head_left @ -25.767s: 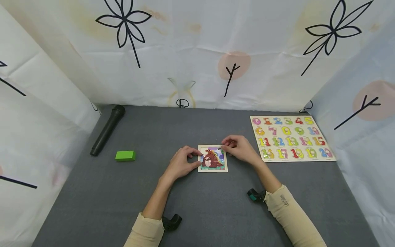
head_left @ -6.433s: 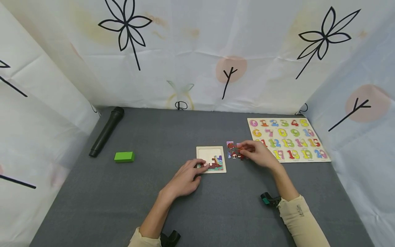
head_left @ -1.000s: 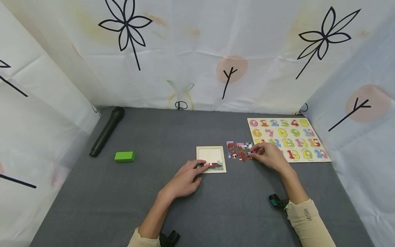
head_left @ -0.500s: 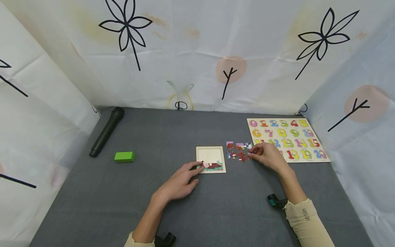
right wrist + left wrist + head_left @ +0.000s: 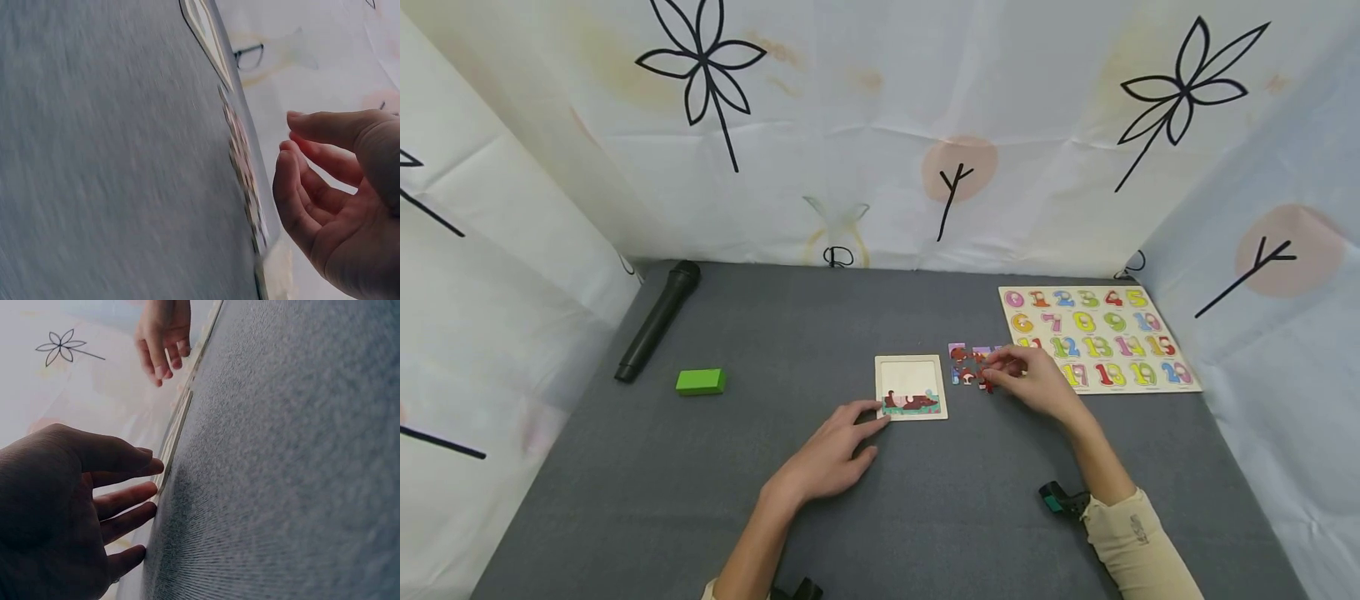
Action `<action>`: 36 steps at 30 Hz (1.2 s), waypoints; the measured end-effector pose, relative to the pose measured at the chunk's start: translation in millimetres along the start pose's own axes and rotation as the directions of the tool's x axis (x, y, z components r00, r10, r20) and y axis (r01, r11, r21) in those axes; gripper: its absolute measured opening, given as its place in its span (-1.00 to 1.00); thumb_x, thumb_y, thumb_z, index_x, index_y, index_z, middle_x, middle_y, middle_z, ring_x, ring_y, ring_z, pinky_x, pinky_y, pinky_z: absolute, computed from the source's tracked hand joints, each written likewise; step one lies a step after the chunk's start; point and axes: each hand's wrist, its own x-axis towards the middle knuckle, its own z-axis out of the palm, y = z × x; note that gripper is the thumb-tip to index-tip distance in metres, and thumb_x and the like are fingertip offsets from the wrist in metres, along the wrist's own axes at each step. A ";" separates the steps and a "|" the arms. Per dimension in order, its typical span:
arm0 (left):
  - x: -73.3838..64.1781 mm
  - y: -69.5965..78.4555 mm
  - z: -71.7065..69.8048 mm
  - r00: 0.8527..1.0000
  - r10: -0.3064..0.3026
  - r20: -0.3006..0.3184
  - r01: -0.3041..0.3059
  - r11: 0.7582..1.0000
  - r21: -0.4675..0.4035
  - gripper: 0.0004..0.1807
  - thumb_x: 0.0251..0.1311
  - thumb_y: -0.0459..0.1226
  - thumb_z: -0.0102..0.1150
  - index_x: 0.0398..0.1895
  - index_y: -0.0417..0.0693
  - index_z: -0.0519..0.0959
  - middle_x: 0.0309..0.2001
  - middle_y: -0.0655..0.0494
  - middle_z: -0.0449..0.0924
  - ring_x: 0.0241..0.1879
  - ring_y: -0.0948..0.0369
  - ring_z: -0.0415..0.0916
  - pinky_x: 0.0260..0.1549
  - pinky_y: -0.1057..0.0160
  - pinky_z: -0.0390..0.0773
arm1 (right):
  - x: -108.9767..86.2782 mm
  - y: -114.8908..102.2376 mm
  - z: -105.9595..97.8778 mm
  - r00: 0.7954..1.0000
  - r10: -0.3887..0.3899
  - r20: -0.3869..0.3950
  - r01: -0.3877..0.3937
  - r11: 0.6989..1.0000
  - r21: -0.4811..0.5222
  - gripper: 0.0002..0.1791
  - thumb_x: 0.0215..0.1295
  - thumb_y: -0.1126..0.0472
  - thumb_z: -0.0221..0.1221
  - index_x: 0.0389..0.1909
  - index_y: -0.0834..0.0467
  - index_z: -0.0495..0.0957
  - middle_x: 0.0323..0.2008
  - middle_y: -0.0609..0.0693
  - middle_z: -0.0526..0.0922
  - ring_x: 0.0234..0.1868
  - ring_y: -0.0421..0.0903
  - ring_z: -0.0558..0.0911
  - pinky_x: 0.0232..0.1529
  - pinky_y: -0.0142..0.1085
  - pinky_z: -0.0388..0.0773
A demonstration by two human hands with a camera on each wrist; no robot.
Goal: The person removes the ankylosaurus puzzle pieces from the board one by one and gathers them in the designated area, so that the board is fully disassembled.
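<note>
A small square wooden puzzle tray (image 5: 912, 372) lies mid-table, its bottom row filled with picture pieces (image 5: 912, 402) and its upper part bare. My left hand (image 5: 823, 458) rests at the tray's lower left corner, fingers extended, fingertips at its edge. To the right of the tray lie several loose jigsaw pieces (image 5: 962, 364) in red, purple and white. Over them hovers my right hand (image 5: 1028, 382), hiding some. In the right wrist view its bent fingers (image 5: 290, 175) and thumb have a gap between them, and the row of pieces (image 5: 244, 172) lies below.
A wooden number board (image 5: 1097, 340) lies at the back right, close behind my right hand. On the left are a green block (image 5: 701, 382) and a black microphone (image 5: 658, 321). White patterned cloth (image 5: 850, 125) walls off the grey table (image 5: 775, 325) at the back and sides.
Since 6.4 seconds ago, pieces above the tray's bottom row have gone to the loose group. Within the last second, my left hand has drawn back to the corner and my right hand has moved left.
</note>
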 end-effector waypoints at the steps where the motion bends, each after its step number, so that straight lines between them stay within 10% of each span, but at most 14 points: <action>1: -0.8 0.8 -0.2 1.000 -0.001 0.001 0.001 1.000 -0.001 -0.48 0.52 -0.35 0.17 0.51 -0.15 0.55 0.57 -0.14 0.38 0.58 -0.14 0.32 0.51 -0.26 0.39 | 1.0 -2.2 3.3 1.000 -0.007 0.007 0.007 0.999 0.033 -0.77 0.42 0.34 0.39 0.00 0.39 0.72 -0.26 0.26 0.79 -0.37 -0.16 0.71 -0.35 -0.36 0.70; 13: -5.2 4.5 2.8 1.000 -0.023 -0.004 0.023 1.000 0.002 -0.48 0.51 -0.33 0.20 0.50 -0.11 0.56 0.59 -0.10 0.35 0.58 -0.11 0.31 0.53 -0.24 0.37 | 18.9 -25.9 50.6 0.979 -0.121 0.167 0.080 0.969 0.232 -0.72 0.48 0.40 0.30 0.12 0.46 0.62 -0.07 0.35 0.73 -0.25 -0.01 0.76 -0.22 -0.28 0.75; 23: -4.8 0.3 5.4 0.999 -0.040 0.003 0.040 0.999 -0.008 -0.48 0.51 -0.30 0.23 0.50 -0.02 0.58 0.61 -0.04 0.33 0.60 -0.11 0.28 0.52 -0.26 0.38 | 36.6 -47.8 81.1 0.935 -0.176 0.307 0.130 0.978 0.166 -0.68 0.38 0.31 0.43 0.09 0.30 0.68 -0.02 0.22 0.77 -0.08 0.02 0.79 -0.08 -0.36 0.72; 36: -5.9 -0.4 4.5 1.000 -0.025 -0.001 0.025 0.999 -0.028 -0.49 0.50 -0.33 0.23 0.48 -0.05 0.59 0.61 -0.04 0.33 0.59 -0.12 0.29 0.52 -0.28 0.38 | 53.6 -52.5 99.9 0.921 -0.163 0.353 0.184 0.983 -0.026 -0.69 0.23 0.19 0.56 -0.04 0.18 0.79 -0.25 0.02 0.77 -0.41 -0.35 0.55 -0.29 -0.44 0.54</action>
